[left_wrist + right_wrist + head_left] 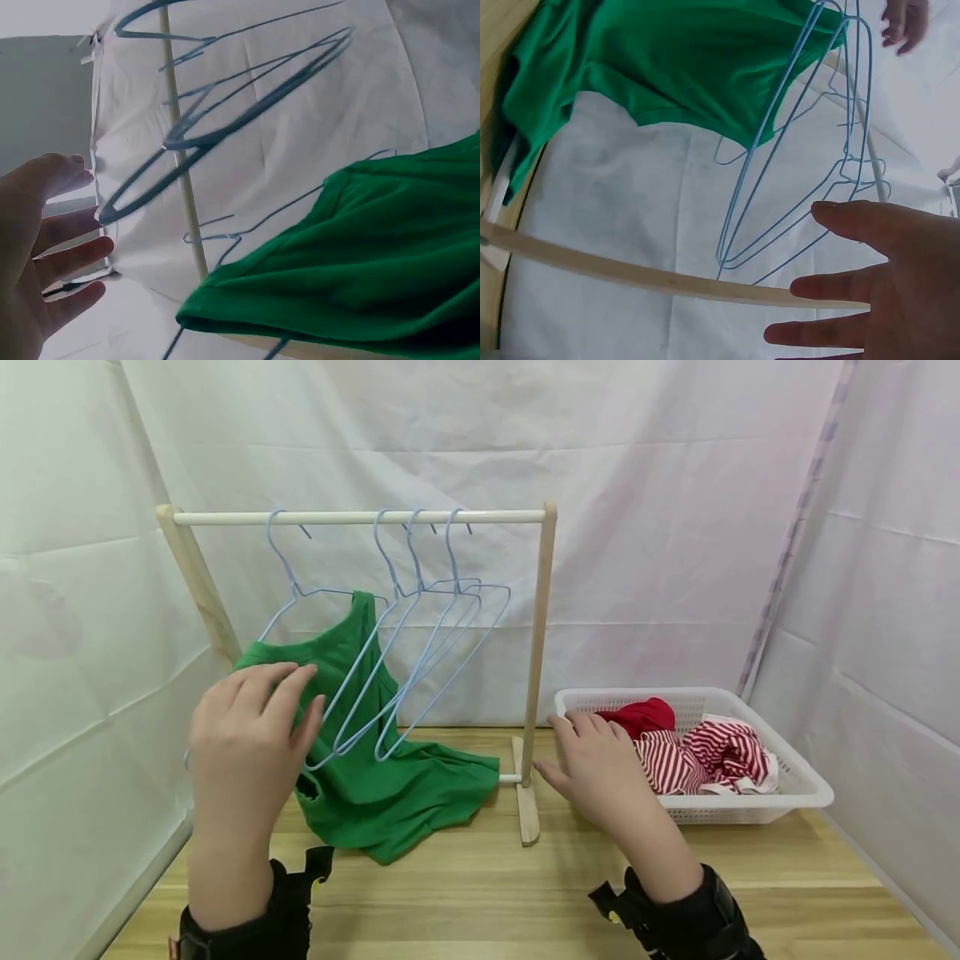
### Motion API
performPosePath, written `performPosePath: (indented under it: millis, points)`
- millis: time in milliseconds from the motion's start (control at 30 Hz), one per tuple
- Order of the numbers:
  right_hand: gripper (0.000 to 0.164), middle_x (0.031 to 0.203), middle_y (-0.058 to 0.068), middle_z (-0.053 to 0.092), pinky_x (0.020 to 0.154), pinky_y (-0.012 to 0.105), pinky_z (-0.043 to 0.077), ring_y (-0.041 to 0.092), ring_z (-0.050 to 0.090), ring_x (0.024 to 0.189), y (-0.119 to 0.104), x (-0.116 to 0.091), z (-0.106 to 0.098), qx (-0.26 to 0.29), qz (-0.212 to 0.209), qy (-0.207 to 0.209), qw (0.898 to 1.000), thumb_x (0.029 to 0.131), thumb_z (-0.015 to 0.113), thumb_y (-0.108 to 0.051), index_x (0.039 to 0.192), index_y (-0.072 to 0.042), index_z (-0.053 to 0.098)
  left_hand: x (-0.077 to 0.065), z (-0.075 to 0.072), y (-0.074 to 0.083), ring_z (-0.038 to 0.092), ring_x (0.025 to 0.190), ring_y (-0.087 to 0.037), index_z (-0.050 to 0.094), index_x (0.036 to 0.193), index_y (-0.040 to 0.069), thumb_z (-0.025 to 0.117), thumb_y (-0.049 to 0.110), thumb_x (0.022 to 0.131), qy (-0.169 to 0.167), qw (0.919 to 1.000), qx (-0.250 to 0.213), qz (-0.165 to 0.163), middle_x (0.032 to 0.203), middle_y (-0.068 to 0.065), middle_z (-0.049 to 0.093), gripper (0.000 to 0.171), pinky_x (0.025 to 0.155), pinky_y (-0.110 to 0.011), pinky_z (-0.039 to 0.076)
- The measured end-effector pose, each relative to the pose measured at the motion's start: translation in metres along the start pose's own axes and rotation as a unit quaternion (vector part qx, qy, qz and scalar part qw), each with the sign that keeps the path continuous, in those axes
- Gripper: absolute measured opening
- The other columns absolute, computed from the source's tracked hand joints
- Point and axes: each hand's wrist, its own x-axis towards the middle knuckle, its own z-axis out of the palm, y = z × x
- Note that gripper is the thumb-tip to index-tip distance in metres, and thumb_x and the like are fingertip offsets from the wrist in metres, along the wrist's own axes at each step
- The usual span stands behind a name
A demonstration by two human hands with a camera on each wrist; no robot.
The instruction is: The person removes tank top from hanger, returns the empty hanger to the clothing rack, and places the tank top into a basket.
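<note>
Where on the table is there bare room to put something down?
Bare table lies in front of the rack's right foot and the white basket. Crowded: the rack (hangers, green garment) and the basket (red cloth, striped cloth).

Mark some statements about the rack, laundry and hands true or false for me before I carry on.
1. The green top hangs from the rack on a blue hanger. True.
2. Striped cloth lies in the white basket. True.
3. The white basket stands left of the rack. False: it stands to the right.
4. The left hand holds nothing. True.
5. The right hand grips a hanger. False: it is apart from the hangers.
</note>
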Motion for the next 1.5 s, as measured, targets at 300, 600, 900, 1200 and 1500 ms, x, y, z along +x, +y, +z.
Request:
performPosePath:
  millis: [300, 600, 900, 1200, 1500]
  points:
    - [0.064, 0.13, 0.017, 0.054, 0.1, 0.058, 0.036, 0.037, 0.047, 0.124, -0.012, -0.009, 0.002, 0.026, 0.011, 0.009, 1.0, 0.089, 0.066, -0.048, 0.137, -0.008, 0.051, -0.031, 0.005, -0.031, 0.054, 0.114, -0.044, 0.067, 0.115, -0.001, 0.074, 0.007, 0.083, 0.023, 0.9935, 0.046, -0.102, 0.12, -0.022, 0.063, 0.033, 0.097, -0.055, 0.04]
    - [0.066, 0.132, 0.015, 0.054, 0.101, 0.056, 0.036, 0.036, 0.047, 0.125, -0.018, -0.018, 0.005, 0.036, 0.001, 0.009, 0.999, 0.089, 0.066, -0.049, 0.139, -0.008, 0.05, -0.049, -0.003, -0.044, 0.055, 0.115, -0.044, 0.054, 0.137, 0.007, 0.07, 0.014, 0.091, -0.065, 0.9676, 0.095, -0.225, 0.129, -0.021, 0.059, 0.05, 0.087, -0.057, 0.047]
    - [0.064, 0.131, 0.015, 0.055, 0.102, 0.057, 0.035, 0.035, 0.048, 0.125, -0.02, -0.02, 0.011, 0.052, -0.001, -0.008, 0.999, 0.091, 0.065, -0.046, 0.14, -0.008, 0.049, -0.051, -0.003, -0.047, 0.056, 0.048, -0.042, 0.065, 0.105, -0.006, 0.054, 0.021, 0.101, -0.051, 0.9607, 0.102, -0.253, 0.083, -0.026, 0.068, 0.029, 0.037, -0.045, 0.031]
    - [0.067, 0.129, 0.012, 0.056, 0.103, 0.056, 0.035, 0.033, 0.05, 0.123, -0.021, -0.022, 0.013, 0.056, -0.012, -0.009, 0.998, 0.09, 0.065, -0.048, 0.142, -0.01, 0.048, -0.058, 0.002, -0.052, 0.045, 0.038, -0.04, 0.059, 0.101, -0.008, 0.047, 0.021, 0.104, -0.059, 0.9548, 0.111, -0.27, 0.077, -0.023, 0.069, 0.031, 0.036, -0.035, 0.02]
    - [0.066, 0.13, 0.011, 0.056, 0.103, 0.057, 0.035, 0.032, 0.049, 0.123, -0.021, -0.025, 0.009, 0.057, -0.012, -0.007, 0.998, 0.091, 0.065, -0.048, 0.143, -0.012, 0.047, -0.06, 0.019, -0.05, 0.047, 0.04, -0.045, 0.059, 0.099, -0.006, 0.048, 0.022, 0.104, -0.018, 0.9589, 0.118, -0.257, 0.073, -0.024, 0.067, 0.031, 0.035, -0.044, 0.023]
